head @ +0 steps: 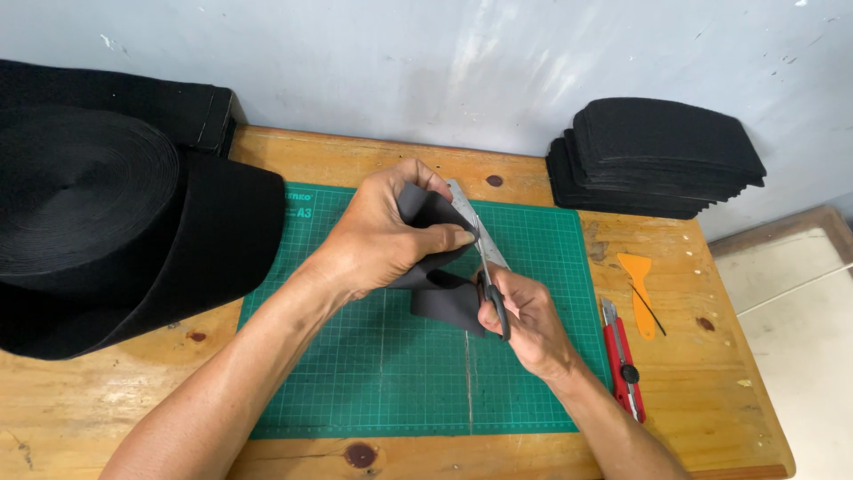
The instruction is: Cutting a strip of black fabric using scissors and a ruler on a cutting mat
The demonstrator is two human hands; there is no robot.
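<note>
My left hand [382, 236] grips a folded piece of dark grey fabric [444, 302] and holds it up over the green cutting mat [382, 373]. The thumb and fingers pinch the fabric's upper edge. My right hand [524, 320] holds black-handled scissors [484, 258], fingers through the handles. The metal blades point up and away, running along the fabric's right edge beside my left thumb. The lower part of the fabric hangs between both hands.
A big roll of black strap material [107, 222] fills the left of the wooden table [107, 409]. A stack of cut black pieces [657, 156] lies at the back right. Right of the mat lie a red utility knife [622, 356] and an orange plastic scraper [640, 293].
</note>
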